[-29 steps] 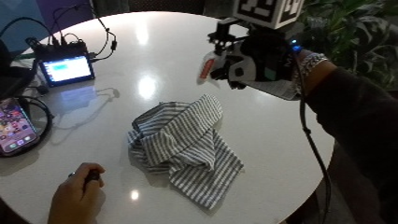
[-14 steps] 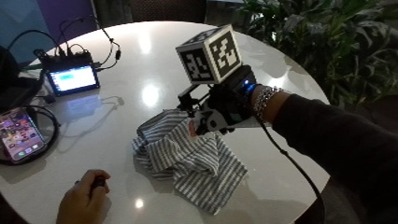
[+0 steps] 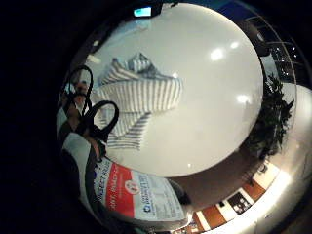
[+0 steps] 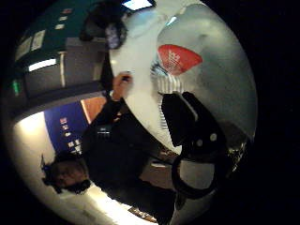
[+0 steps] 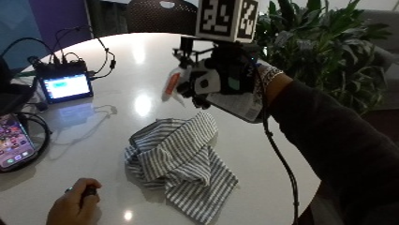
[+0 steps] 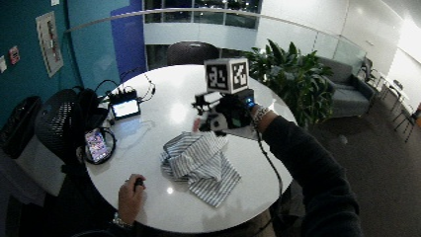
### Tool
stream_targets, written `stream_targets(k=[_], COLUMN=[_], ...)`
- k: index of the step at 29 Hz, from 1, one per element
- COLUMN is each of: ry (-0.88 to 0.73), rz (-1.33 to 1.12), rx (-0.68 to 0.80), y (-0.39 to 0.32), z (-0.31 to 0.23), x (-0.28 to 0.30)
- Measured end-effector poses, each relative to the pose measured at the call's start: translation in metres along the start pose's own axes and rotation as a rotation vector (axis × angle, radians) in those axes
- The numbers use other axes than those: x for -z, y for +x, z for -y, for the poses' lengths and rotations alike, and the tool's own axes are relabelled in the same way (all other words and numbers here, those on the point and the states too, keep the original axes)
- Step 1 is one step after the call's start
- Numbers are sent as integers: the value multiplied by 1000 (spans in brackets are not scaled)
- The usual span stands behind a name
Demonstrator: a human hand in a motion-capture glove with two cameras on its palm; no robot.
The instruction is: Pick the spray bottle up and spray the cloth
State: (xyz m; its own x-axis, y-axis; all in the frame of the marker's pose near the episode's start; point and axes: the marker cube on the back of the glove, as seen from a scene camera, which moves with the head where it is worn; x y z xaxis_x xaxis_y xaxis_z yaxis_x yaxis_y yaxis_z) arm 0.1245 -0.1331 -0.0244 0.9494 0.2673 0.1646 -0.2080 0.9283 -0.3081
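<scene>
A spray bottle (image 5: pixel 240 101) with a red-tipped nozzle hangs in the air above the striped cloth (image 5: pixel 181 161), nozzle tilted down toward it, the gloved right hand (image 5: pixel 227 77) curled round its body. The cloth lies crumpled on the round white table (image 5: pixel 143 56). Beyond the cloth sit a small lit screen (image 5: pixel 64 86) and a phone (image 5: pixel 12 145); nearer, a bare hand (image 5: pixel 73 208) rests on the table.

One spray bottle (image 5: pixel 233 96), one cloth (image 5: pixel 181 164), one phone (image 5: pixel 13 146)

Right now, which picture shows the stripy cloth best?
The outside view: the whole stripy cloth lies crumpled on the table. The wide outside view shows it smaller, the little finger side palm view shows it from above, the thumb side only a sliver.
</scene>
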Motion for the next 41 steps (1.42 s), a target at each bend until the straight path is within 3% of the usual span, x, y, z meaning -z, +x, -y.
stream_targets(k=[14, 22, 32, 41], ry=[607, 989, 983, 1029], rz=[635, 915, 985, 918], rx=[375, 370, 171, 171], y=[-52, -63, -49, -53], z=[15, 65, 113, 111], x=[71, 36, -51, -50])
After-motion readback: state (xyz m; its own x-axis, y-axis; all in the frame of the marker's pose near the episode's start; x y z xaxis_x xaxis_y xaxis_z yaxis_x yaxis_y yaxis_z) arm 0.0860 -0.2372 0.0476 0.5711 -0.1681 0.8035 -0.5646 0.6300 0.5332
